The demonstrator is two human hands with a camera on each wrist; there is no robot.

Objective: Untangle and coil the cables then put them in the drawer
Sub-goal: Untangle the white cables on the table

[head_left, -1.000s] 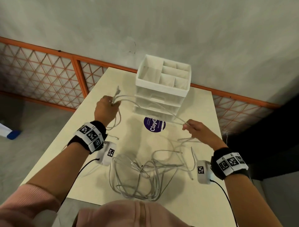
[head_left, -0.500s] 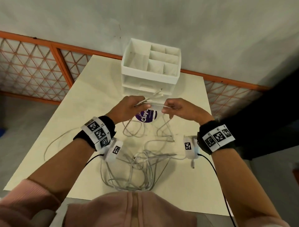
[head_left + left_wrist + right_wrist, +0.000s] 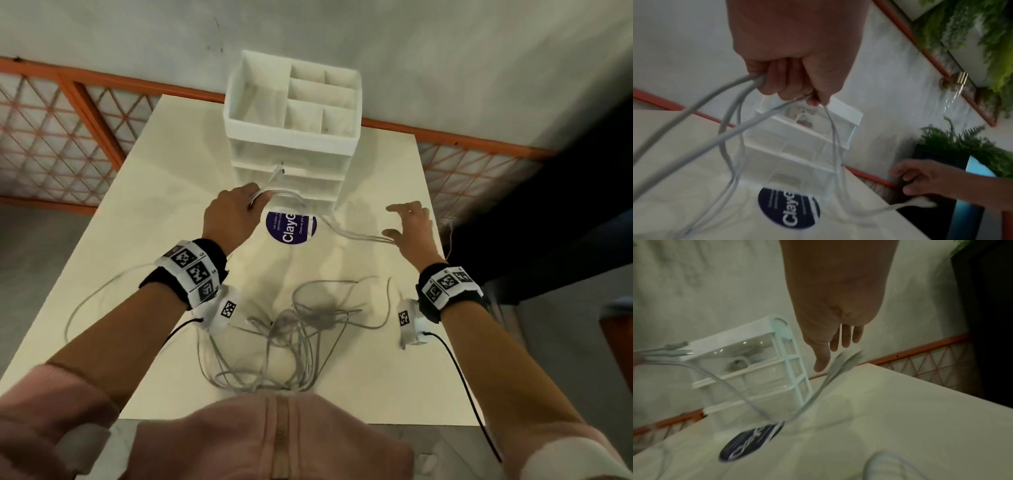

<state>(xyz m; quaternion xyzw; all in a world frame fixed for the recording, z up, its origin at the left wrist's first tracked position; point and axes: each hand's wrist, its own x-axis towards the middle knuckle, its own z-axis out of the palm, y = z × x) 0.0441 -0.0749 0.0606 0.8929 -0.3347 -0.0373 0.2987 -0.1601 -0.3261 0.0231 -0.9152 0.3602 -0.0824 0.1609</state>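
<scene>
Several pale cables lie tangled on the counter before the drawer unit. Left hand pinches a few strands; right hand hangs spread, strands draped over its fingers. Light, limp and slippery, they're probably best taken near a plug.

1. Each wrist wears a black band carrying white tags printed with black square codes.
2. A small white camera box with its own code tag hangs under each wrist, trailing a black cable.
3. Pink sleeves cover the forearms; a pink cap brim shows below.
</scene>
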